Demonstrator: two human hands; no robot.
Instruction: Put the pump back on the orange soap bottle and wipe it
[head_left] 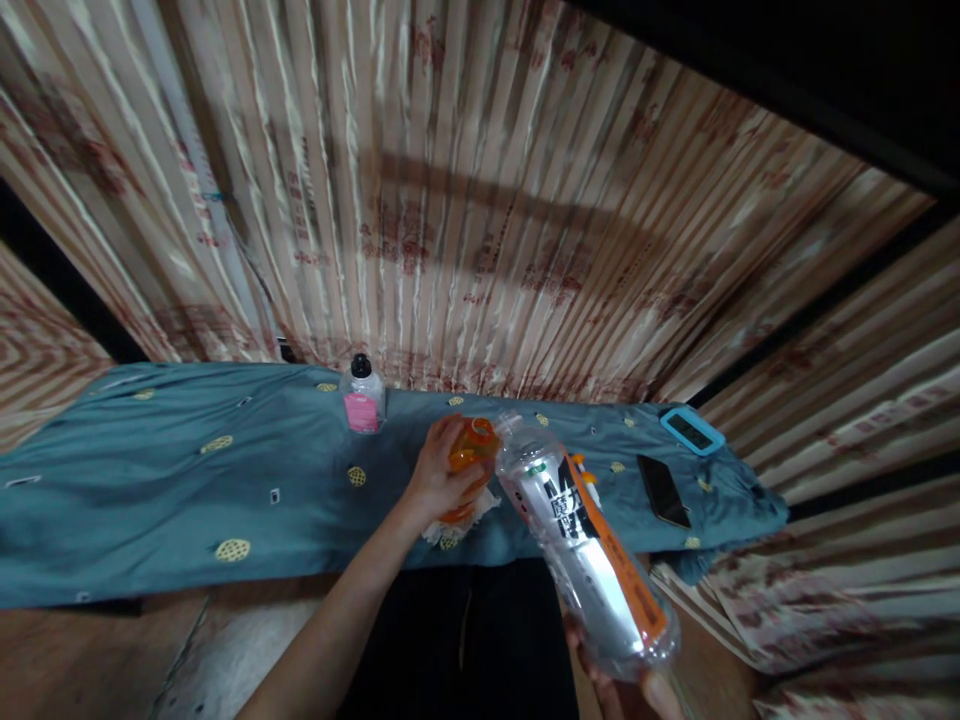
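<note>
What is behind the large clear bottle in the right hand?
Behind the clear bottle, part of a small orange-and-white object shows, and teal cloth. The bottle covers the rest; its full shape is hidden.

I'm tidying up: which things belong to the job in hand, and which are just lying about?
Job in hand:
orange container, left hand
clear bottle, right hand
perhaps the white tissue

Seemingly lying about:
pink-labelled bottle
phone
blue-framed gadget
orange-and-white item
</note>
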